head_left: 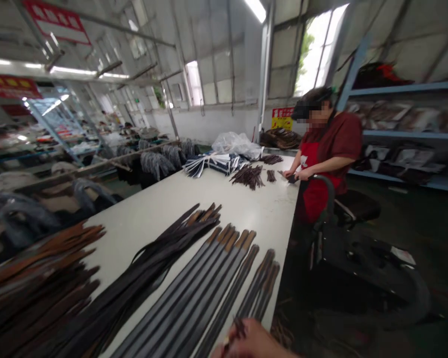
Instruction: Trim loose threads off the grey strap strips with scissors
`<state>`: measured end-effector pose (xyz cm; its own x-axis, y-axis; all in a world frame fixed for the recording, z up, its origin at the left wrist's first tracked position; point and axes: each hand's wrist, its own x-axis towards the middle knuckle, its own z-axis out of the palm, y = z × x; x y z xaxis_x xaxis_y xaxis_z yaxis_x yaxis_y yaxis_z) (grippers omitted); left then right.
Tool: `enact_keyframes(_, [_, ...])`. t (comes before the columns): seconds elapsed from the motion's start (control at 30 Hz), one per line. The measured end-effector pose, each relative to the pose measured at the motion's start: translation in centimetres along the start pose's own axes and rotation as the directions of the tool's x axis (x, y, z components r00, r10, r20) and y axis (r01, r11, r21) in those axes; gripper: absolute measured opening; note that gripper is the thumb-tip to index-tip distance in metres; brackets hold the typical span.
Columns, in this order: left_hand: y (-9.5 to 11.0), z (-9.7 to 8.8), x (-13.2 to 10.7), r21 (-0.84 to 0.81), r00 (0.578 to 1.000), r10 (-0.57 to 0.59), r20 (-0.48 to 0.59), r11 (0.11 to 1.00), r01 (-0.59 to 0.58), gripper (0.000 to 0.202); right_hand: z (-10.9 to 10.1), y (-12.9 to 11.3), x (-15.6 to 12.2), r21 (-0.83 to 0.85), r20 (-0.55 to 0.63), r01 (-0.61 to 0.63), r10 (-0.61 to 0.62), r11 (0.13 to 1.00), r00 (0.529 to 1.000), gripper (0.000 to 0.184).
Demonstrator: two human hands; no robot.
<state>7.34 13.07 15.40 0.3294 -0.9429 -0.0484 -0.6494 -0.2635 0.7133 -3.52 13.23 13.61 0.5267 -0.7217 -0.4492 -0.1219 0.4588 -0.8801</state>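
At the bottom edge, my right hand is closed in a pinch, blurred, with a small dark pointed thing sticking up from the fingers. What that thing is cannot be made out. Just beyond the hand, dark strips with brown ends lie along the table's right edge. Left of them runs a row of grey, dark-edged strips, laid side by side with tan ends pointing away. A loose bundle of black straps lies beside that row. My left hand is not plainly visible.
Brown and dark strips are piled on the left of the white table. Short dark strips and a plastic bag lie at the far end. A co-worker stands at the right edge, near a black chair.
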Motion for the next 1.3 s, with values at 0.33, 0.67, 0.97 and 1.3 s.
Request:
enact_keyframes(0.33, [-7.1,-2.6,-11.7,-0.051,0.994,-0.044,-0.096,0.998,0.039,0.056,1.2,-0.1,-0.2,0.215,0.084,0.01,-0.029,0.977,0.996,0.029])
enact_keyframes(0.67, [-20.4,-10.5,-21.2,0.515,0.902,-0.282,-0.328,0.746,0.421,0.019,-0.8,-1.2,0.1,0.303,0.107,0.071,-0.108,0.95,0.988,0.022])
enact_keyframes(0.97, [-26.2,-14.0,-23.2,0.591,0.846,-0.331,-0.417,0.609,0.529,0.054,-1.9,-3.4,0.8,0.283,0.013,0.138,-0.147,0.949,0.989,0.024])
enact_keyframes(1.3, [-20.1,-10.1,-20.3,0.35,0.919,-0.172,-0.354,0.887,0.301,0.019,-1.2,-1.8,0.0,0.277,-0.155,0.152,-0.112,0.949,0.982,0.031])
